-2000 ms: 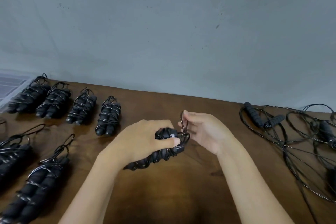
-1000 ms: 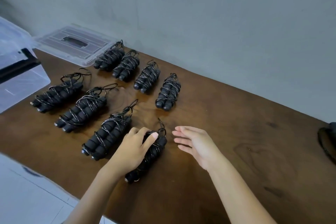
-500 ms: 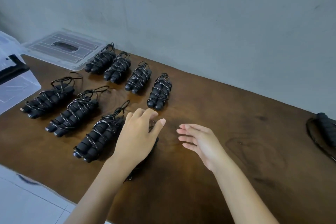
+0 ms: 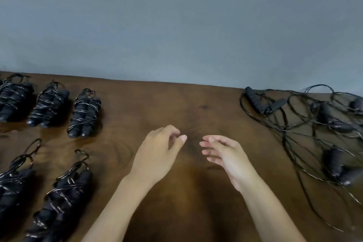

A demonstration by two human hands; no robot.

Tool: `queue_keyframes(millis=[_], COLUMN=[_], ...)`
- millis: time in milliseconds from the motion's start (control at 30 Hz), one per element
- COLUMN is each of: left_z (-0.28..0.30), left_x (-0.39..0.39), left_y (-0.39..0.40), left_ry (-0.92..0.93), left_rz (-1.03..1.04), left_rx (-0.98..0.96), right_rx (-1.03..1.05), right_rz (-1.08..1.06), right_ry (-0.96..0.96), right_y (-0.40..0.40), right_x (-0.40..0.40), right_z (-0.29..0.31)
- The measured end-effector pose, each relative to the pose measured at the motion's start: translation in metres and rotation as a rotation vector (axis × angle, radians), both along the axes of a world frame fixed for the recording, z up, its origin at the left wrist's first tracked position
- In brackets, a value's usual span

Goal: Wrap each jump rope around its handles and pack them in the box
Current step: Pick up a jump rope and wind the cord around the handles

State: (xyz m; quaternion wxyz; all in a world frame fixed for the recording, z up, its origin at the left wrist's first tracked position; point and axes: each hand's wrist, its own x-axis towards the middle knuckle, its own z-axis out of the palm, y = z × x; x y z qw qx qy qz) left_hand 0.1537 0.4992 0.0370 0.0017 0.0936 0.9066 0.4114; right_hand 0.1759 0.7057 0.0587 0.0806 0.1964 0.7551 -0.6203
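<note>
My left hand (image 4: 157, 155) and right hand (image 4: 228, 158) hover empty, grip loose (fingers slightly curled), over the dark brown wooden bench (image 4: 196, 108); black cord-wrapped jump rope bundles (image 4: 84, 113) lie left, tangled black unwrapped ropes (image 4: 306, 124) right.

You are at a plain packing or workshop station, not a furnished room. A dark wooden bench (image 4: 196, 104) runs straight up against a bare, grey painted wall (image 4: 176, 25) with nothing hung on it. Many identical black wrapped jump ropes (image 4: 84, 112) lie in rows on your left, and a tangle of loose jump ropes (image 4: 314, 124) waits on your right, like batch work.
</note>
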Motion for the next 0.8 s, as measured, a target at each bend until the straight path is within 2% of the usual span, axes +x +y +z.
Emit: queue_keyframes(millis=[167, 367, 667, 800], left_z=[-0.002, 0.003, 0.005, -0.002], left_x=[-0.012, -0.028, -0.058, -0.081], left_y=[0.058, 0.127, 0.233, 0.283], left_ry=[-0.046, -0.082, -0.123, -0.151], left_rz=[-0.137, -0.195, -0.168, -0.129], left_rx=[0.004, 0.015, -0.034, -0.009], right_rx=[0.041, 0.045, 0.122, 0.330], right_rz=[-0.177, -0.243, -0.144, -0.036], right_ry=[-0.025, -0.037, 0.020, 0.103], right_y=[0.063, 0.126, 0.214, 0.252], right_x=[0.013, 0.009, -0.033, -0.062], right_z=[0.001, -0.005, -0.022, -0.031])
